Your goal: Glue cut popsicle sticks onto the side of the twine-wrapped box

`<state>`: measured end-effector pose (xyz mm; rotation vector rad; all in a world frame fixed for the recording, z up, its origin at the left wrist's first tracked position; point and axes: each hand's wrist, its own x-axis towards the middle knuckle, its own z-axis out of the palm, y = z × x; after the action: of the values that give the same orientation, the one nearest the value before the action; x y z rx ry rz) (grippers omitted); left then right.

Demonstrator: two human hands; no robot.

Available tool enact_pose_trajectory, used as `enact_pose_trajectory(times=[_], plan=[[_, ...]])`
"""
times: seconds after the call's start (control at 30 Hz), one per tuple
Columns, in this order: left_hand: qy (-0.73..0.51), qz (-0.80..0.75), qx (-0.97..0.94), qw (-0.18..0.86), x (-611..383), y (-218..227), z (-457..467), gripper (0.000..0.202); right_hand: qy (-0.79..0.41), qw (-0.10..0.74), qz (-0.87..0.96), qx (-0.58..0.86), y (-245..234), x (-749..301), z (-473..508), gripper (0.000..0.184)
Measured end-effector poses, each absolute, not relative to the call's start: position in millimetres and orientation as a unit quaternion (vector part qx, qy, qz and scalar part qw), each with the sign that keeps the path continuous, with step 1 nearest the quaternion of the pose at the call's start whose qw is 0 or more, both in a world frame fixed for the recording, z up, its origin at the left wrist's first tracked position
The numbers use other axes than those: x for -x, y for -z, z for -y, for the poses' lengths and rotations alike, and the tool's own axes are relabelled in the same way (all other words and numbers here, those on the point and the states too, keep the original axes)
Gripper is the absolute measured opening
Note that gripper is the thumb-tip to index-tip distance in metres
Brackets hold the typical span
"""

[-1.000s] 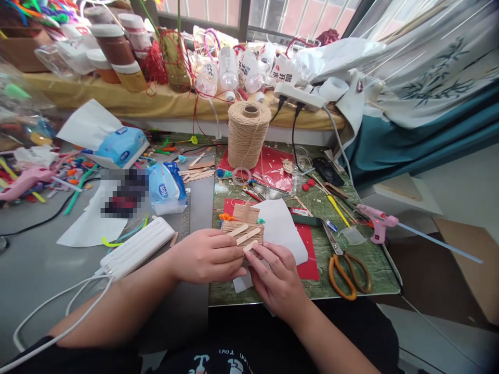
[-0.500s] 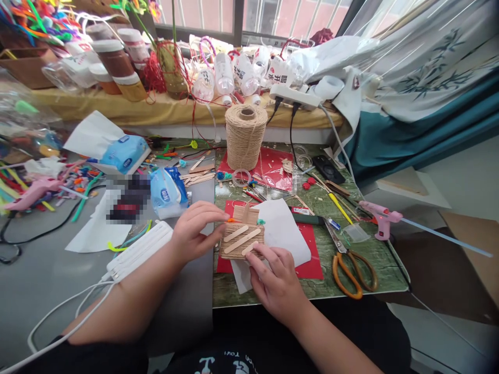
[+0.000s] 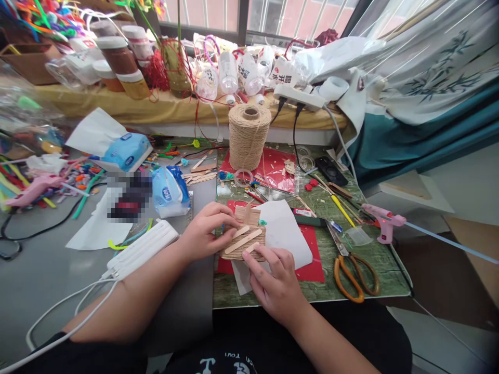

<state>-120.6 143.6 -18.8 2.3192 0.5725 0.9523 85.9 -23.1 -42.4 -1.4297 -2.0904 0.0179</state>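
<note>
A small twine-wrapped craft piece lies between my hands, with several wooden craft sticks slanting across its face. A upright wooden stick and a bit of teal pipe cleaner are at its far edge. My left hand has thumb and fingers closed at the piece's left side, covering its upper left corner and part of one stick. With thumb and fingertips, my right hand holds the short lower-right stick against the piece. White paper and a red sheet lie underneath.
Orange-handled scissors and a pink glue gun are on the right. Behind stands a big twine spool. Left are a white power strip, a wipes pack, a tissue pack and another pink glue gun.
My left hand has moved right and slightly down, its fingers now over the piece's upper left part. My right fingers stay at the lower-right stick. The view has shifted slightly.
</note>
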Motion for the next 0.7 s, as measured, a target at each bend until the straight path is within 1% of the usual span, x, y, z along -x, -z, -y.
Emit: enact_pose_trajectory(times=[0.17, 0.33, 0.5, 0.7], plan=[[-0.362, -0.186, -0.883, 0.235, 121.0, 19.1, -143.4, 0.017, -0.006, 0.299, 0.795, 0.528, 37.8, -87.1, 21.1, 0.064], [-0.350, -0.190, -0.895, 0.199, 123.9, 17.5, -144.1, 0.014, -0.006, 0.294, 0.798, 0.527, 34.8, -87.0, 19.6, 0.062], [-0.353, -0.192, -0.894, 0.195, 124.5, 18.6, -144.6, 0.010, -0.007, 0.301, 0.796, 0.525, 36.4, -85.0, 20.1, 0.058], [-0.358, -0.197, -0.895, 0.177, 124.3, 18.5, -142.6, 0.008, -0.015, 0.296, 0.798, 0.524, 35.3, -85.3, 21.0, 0.058]])
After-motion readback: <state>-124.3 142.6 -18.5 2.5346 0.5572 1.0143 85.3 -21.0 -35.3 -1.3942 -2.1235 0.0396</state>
